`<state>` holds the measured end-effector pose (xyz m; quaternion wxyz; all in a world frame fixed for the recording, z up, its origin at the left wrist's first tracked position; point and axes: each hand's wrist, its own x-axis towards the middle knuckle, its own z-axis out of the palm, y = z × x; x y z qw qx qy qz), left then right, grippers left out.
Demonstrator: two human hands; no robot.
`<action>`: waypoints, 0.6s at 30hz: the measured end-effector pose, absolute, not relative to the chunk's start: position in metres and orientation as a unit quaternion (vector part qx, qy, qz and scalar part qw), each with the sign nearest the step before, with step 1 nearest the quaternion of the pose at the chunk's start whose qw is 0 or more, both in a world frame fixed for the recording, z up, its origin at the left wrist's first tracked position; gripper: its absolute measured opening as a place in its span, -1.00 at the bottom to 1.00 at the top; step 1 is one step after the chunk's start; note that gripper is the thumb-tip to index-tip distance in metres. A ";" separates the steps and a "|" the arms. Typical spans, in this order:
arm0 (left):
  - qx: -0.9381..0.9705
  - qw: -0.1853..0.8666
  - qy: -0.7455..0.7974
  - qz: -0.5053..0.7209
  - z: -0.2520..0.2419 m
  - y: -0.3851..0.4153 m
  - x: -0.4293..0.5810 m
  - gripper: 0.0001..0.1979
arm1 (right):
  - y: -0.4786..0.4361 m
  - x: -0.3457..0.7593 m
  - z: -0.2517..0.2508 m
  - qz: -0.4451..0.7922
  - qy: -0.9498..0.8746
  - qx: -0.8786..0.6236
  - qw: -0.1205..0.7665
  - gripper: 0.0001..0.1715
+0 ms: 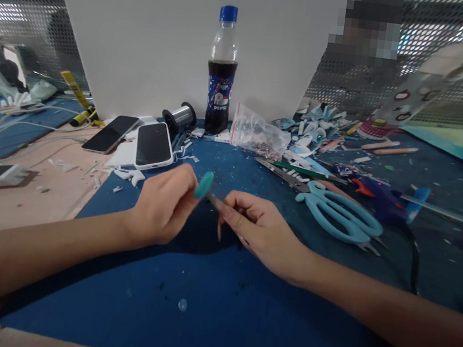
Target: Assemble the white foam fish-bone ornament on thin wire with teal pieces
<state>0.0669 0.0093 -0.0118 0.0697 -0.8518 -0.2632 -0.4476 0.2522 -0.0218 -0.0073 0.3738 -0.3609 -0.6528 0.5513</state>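
My left hand is closed, with its fingertips pinching a small teal oval piece above the blue mat. To the right of it, my right hand is closed round a slim metal tool, whose narrow tip points at the teal piece. Whether the tip touches the piece I cannot tell. A second thin pointed part hangs below the right fingers; its kind is unclear. Light blue-handled scissors lie to the right of my right hand.
At the back stands a Pepsi bottle beside a wire spool and a clear zip bag. Two phones lie left. A glue gun with a black cord and a heap of scraps occupy the right.
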 end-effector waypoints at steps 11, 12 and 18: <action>-0.828 0.172 -0.531 0.058 0.002 0.010 0.069 -0.83 | -0.020 0.253 -0.008 0.571 -0.611 -0.396 0.380 -0.67; -0.830 0.145 -0.532 0.083 0.003 0.010 0.070 -0.80 | -0.021 0.253 -0.008 0.570 -0.611 -0.394 0.382 -0.67; -0.838 0.067 -0.526 0.133 0.011 0.017 0.070 -0.75 | -0.020 0.253 -0.008 0.557 -0.609 -0.404 0.394 -0.64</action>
